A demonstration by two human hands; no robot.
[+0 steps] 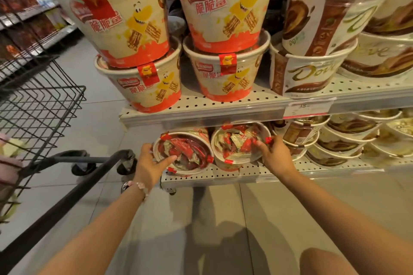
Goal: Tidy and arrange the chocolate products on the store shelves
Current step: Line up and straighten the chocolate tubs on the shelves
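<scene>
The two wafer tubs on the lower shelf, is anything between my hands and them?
Nothing visible. The left hand already holds the left tub by its rim, and the right hand rests on the lid edge of the right tub. The upper shelf overhangs both tubs.

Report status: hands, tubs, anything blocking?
Left hand grips left wafer tub on lower shelf. Right hand grips right wafer tub. Cart at left, not blocking.

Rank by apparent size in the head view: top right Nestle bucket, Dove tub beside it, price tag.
1. Top right Nestle bucket, though it sits nearest the camera.
2. Dove tub.
3. Price tag.
</scene>
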